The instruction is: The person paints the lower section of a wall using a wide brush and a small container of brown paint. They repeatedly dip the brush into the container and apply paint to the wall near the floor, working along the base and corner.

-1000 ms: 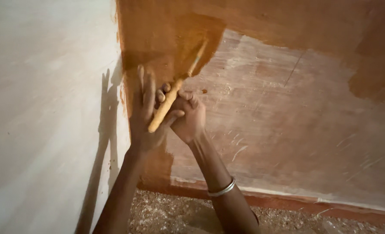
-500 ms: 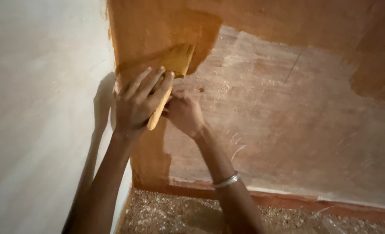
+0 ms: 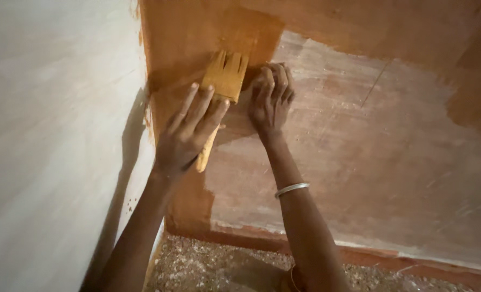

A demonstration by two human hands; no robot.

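My left hand (image 3: 189, 135) lies over the handle of a wide paintbrush (image 3: 227, 75) coated in orange-brown paint, fingers stretched along it. The handle's end shows below my palm. The brush head presses flat on the wall (image 3: 359, 135) near the corner, at the edge of the wet orange-brown painted area (image 3: 197, 32). My right hand (image 3: 270, 100) rests on the wall just right of the brush head, fingers curled together, with nothing seen in it. A thin metal bangle (image 3: 292, 189) sits on my right forearm.
A pale unpainted wall (image 3: 51, 146) meets the painted wall at the corner on the left. Bare brownish plaster spreads to the right, with more orange paint at the far right (image 3: 473, 92). A reddish skirting strip (image 3: 392, 259) runs along the bottom above a speckled floor (image 3: 208, 265).
The brush has turned flat to the wall and moved up. My right hand left the handle and now sits beside the brush head; my left hand keeps the handle.
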